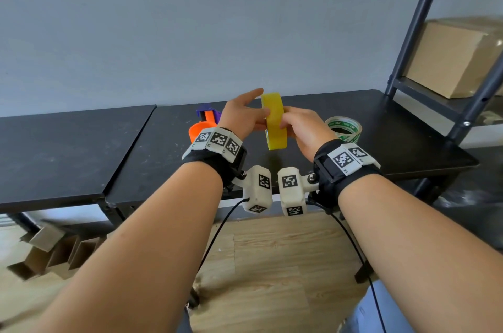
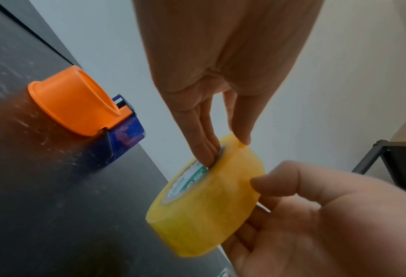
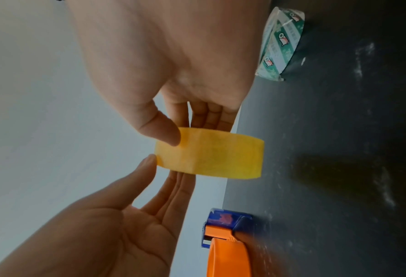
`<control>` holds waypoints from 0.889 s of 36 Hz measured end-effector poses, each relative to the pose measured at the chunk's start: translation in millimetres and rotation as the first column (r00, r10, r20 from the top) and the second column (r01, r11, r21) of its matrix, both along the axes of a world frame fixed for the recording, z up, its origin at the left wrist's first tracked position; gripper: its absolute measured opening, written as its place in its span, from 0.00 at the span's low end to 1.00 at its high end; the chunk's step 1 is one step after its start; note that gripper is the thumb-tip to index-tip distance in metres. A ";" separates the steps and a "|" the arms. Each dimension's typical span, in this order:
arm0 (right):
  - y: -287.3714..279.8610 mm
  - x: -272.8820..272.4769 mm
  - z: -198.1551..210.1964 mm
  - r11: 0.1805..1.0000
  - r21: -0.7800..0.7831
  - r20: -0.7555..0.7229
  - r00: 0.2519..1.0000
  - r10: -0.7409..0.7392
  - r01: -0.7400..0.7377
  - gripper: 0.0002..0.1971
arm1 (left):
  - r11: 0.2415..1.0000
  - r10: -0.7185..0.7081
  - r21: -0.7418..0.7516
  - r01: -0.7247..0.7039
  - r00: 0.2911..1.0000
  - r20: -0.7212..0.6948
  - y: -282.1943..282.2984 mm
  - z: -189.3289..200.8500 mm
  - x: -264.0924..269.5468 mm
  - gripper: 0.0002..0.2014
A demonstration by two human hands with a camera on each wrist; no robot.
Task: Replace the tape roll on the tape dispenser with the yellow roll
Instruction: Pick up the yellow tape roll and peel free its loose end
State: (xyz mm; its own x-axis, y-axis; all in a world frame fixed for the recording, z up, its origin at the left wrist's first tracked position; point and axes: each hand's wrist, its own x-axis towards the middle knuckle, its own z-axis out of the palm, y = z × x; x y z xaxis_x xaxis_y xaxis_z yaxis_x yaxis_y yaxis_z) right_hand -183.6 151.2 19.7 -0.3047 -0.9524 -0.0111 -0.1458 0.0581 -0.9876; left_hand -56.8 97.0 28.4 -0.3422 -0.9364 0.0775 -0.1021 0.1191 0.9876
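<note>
**Holding the yellow roll between both hands**

Raised above the black tabletop (image 1: pixel 381 125), the yellow roll (image 1: pixel 275 121) stands on edge. The left hand (image 1: pixel 242 117) pinches it, fingers in the core and index finger on the outer face. The right hand (image 1: pixel 306 131) grasps its other side, thumb on the outer face. The tape dispenser (image 1: pixel 202 124), orange and blue, lies bare on the tabletop behind the left hand; a green-printed roll (image 1: pixel 345 129) sits to the right.
</note>
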 end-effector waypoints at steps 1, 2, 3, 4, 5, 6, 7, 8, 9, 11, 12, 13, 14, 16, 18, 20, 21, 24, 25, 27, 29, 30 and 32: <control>0.3 0.4 -0.8 1.000 -0.005 -0.004 1.000 0.011 -0.011 0.21 | 1.000 0.007 0.005 -0.007 1.000 -0.007 -0.7 0.4 -0.1 0.27; 0.2 0.5 -1.9 1.000 -0.010 -0.006 1.000 0.017 -0.017 0.21 | 1.000 0.019 0.009 -0.019 1.000 -0.016 -1.4 0.5 -0.2 0.25; -0.5 0.3 -3.5 1.000 -0.015 -0.010 1.000 0.021 -0.021 0.21 | 0.999 0.033 0.011 -0.032 0.999 -0.023 -1.9 0.3 -0.3 0.24; -0.5 0.1 -4.9 1.000 -0.013 -0.015 1.000 0.025 -0.026 0.21 | 0.999 0.044 0.014 -0.043 0.999 -0.026 -2.6 -0.4 -0.4 0.22; -1.5 -0.7 -7.2 1.000 -0.012 -0.015 0.999 0.029 -0.029 0.20 | 0.999 0.049 0.013 -0.049 0.999 -0.021 -2.8 -0.9 -0.5 0.22; -1.9 -1.1 -9.1 0.999 -0.009 -0.009 0.999 0.031 -0.032 0.20 | 0.999 0.052 0.007 -0.052 0.999 -0.008 -3.1 -2.1 -0.7 0.21; -1.9 -1.3 -10.6 1.000 -0.007 -0.002 1.000 0.029 -0.029 0.20 | 0.999 0.053 0.001 -0.053 0.999 0.011 -3.2 -3.2 -0.7 0.21; -1.8 -1.3 -12.1 1.000 -0.003 0.002 1.000 0.020 -0.020 0.19 | 0.999 0.050 -0.005 -0.050 0.998 0.029 -3.4 -4.2 -1.0 0.20; -2.1 -1.7 -13.5 1.000 0.002 0.005 1.000 0.007 -0.007 0.19 | 0.999 0.043 -0.012 -0.043 0.998 0.045 -3.4 -5.3 -1.5 0.20; -2.2 -2.1 -15.1 1.000 0.008 0.021 1.000 -0.013 0.013 0.20 | 0.999 0.026 -0.032 -0.023 0.995 0.093 -2.7 -7.1 -2.1 0.20; -3.1 -2.8 -15.8 1.000 0.011 0.033 0.999 -0.021 0.020 0.21 | 0.999 0.020 -0.035 -0.016 0.993 0.118 -2.2 -8.2 -2.2 0.21; -4.3 -3.8 -16.7 0.999 0.014 0.046 0.998 -0.031 0.031 0.20 | 0.999 0.014 -0.033 -0.009 0.991 0.137 -2.0 -9.4 -2.0 0.22; -4.5 -4.2 -16.7 0.999 0.020 0.057 0.998 -0.040 0.039 0.19 | 1.000 0.007 -0.029 -0.003 0.989 0.147 -1.7 -10.4 -2.1 0.23; -6.9 -5.9 -17.5 0.999 0.026 0.067 0.997 -0.045 0.043 0.14 | 1.000 -0.004 -0.030 0.009 0.986 0.164 -2.3 -12.9 -2.1 0.24; -8.9 -6.9 -17.4 0.999 0.032 0.067 0.997 -0.045 0.043 0.12 | 0.999 -0.018 -0.028 0.024 0.983 0.183 -2.4 -14.1 -2.3 0.26; -10.3 -7.1 -16.7 0.998 0.043 0.056 0.997 -0.046 0.044 0.12 | 0.999 -0.028 -0.029 0.035 0.979 0.204 -2.2 -15.2 -2.7 0.27; -11.4 -7.5 -17.0 0.998 0.051 0.049 0.998 -0.049 0.047 0.13 | 0.999 -0.031 -0.033 0.039 0.978 0.206 -1.1 -15.5 -3.2 0.27; -13.9 -9.6 -19.2 0.997 0.064 0.028 0.999 -0.045 0.044 0.14 | 0.998 -0.026 -0.057 0.040 0.976 0.216 0.7 -17.0 -6.2 0.27; -14.7 -10.3 -20.2 0.998 0.062 0.016 0.999 -0.031 0.030 0.13 | 0.997 -0.016 -0.064 0.031 0.975 0.222 0.8 -17.5 -7.1 0.27; -14.3 -10.8 -21.0 0.998 0.058 -0.008 1.000 -0.008 0.009 0.13 | 0.997 0.003 -0.072 0.014 0.976 0.217 0.1 -17.8 -9.2 0.27; -13.4 -12.1 -23.1 0.999 0.053 -0.008 1.000 -0.008 0.008 0.18 | 0.997 0.015 -0.077 0.002 0.976 0.218 -1.7 -18.5 -11.1 0.26; -12.9 -12.3 -25.0 0.999 0.048 -0.012 1.000 -0.002 0.003 0.19 | 0.997 0.020 -0.078 -0.003 0.976 0.215 -2.5 -18.7 -11.9 0.26; -10.6 -12.1 -27.7 0.999 0.038 -0.030 0.999 0.014 -0.013 0.22 | 0.997 0.037 -0.077 -0.021 0.977 0.208 -4.5 -18.5 -13.0 0.25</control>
